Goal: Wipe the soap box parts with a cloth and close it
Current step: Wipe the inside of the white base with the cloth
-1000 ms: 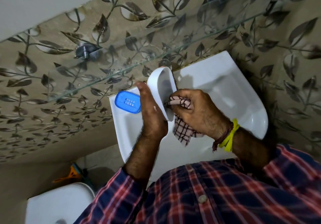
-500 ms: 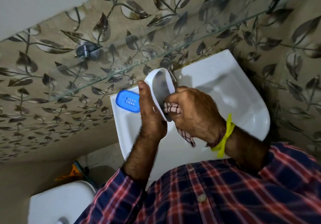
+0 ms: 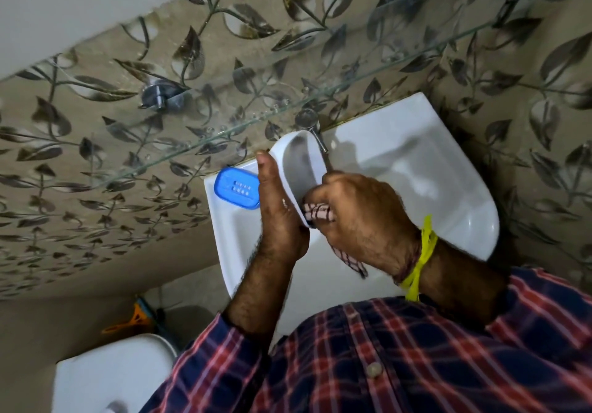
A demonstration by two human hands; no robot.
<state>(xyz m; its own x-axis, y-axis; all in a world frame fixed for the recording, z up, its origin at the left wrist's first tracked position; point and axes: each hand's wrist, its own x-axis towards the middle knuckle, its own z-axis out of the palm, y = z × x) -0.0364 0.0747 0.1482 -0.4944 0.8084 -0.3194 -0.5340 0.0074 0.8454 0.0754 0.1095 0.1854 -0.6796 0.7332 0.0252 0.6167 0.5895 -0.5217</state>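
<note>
My left hand holds a white oval soap box part upright over the sink, its hollow side facing right. My right hand is closed around a red-and-white checked cloth and presses it into the lower end of that hollow; a loose tail of cloth hangs below the hand. A blue soap box part with small slots lies flat on the sink's back left corner, just left of my left thumb.
The white sink sits against a leaf-patterned tile wall, with a metal tap behind the held part. A glass shelf on metal brackets runs above. A white toilet tank and an orange item stand at lower left.
My right hand has slid the cloth down inside the white part toward its lower end and bunched it tighter. The white part has tilted slightly; the blue part has not moved.
</note>
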